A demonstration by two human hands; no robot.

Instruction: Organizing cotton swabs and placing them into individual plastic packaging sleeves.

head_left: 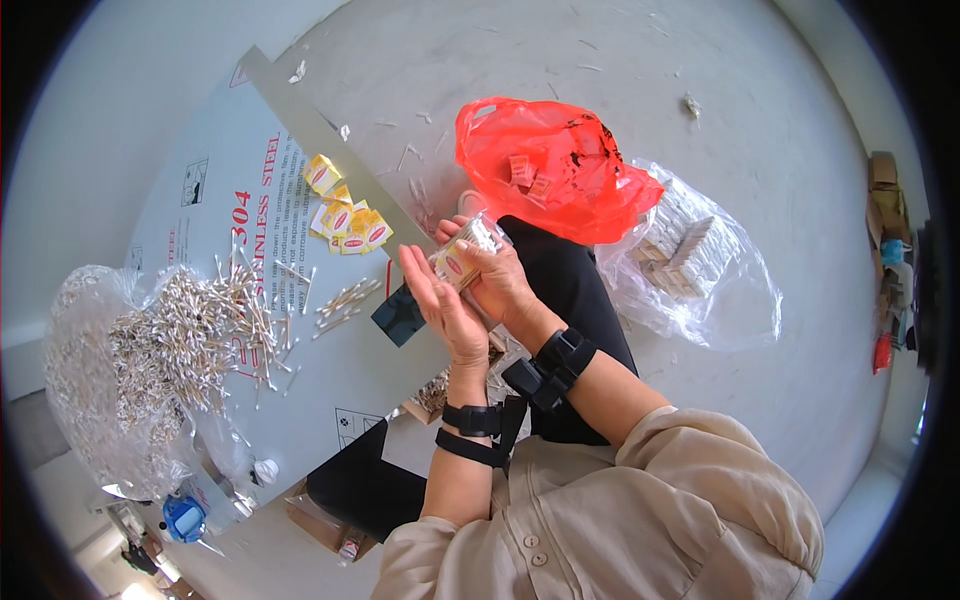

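Note:
Between my two hands is a small clear packet of cotton swabs (462, 262) with a yellow and white label card. My right hand (508, 287) grips it, thumb across the front. The fingers of my left hand (447, 315) are stretched out flat along the packet's left side. On the metal-sheet table (350, 375) to the left lies a big heap of loose cotton swabs (190, 340), partly inside a clear plastic bag (85, 330). Several yellow and white label cards (350, 228) lie near the table's far edge. A dark flat piece (398, 315) sits just left of my left hand.
A red plastic bag (560, 170) with small packets inside lies beyond my right knee. Right of it, a clear bag (740, 310) holds stacked white packets (685, 250). A cardboard box (325, 525) stands below the table. Stray swabs dot the floor (640, 60).

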